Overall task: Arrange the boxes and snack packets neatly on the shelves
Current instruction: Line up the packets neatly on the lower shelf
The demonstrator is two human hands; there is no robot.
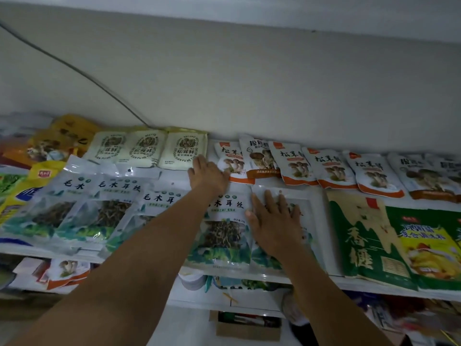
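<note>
My right hand lies flat, fingers straight, gripping nothing, on the fungus packet at the shelf's front edge, its long side running toward the wall, while my left hand, also open, rests farther back beside the cream packet.

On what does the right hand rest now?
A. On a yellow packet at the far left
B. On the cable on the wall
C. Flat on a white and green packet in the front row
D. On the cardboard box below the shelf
C: the right hand lies flat, fingers straight, on the white and green packet in the front row.
</note>
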